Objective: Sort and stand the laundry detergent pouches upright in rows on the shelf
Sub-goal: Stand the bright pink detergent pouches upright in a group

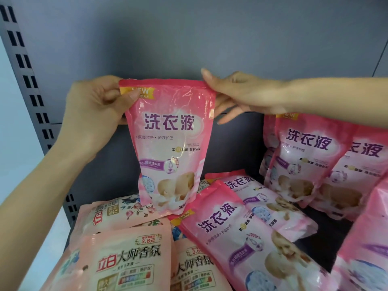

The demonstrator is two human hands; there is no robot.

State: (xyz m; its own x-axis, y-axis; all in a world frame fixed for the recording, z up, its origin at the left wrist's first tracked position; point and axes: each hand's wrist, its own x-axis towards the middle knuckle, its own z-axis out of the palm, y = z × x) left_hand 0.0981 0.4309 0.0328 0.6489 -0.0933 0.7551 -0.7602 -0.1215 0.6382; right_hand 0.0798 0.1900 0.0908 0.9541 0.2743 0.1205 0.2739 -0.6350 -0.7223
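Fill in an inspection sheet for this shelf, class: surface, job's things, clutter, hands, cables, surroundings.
Surface: dark shelf, mostly covered by pouches.
Job's things: held pouch upright above the pile; standing pouches at right rear, slightly tilted; flat pink pouches lying in the centre; peach pouches lying front left.
Clutter: nothing seen.
Grippers: left hand pinches the held pouch's top left corner; right hand grips its top right corner.
Cables: nothing seen.
Surroundings: grey back panel; slotted upright at left.
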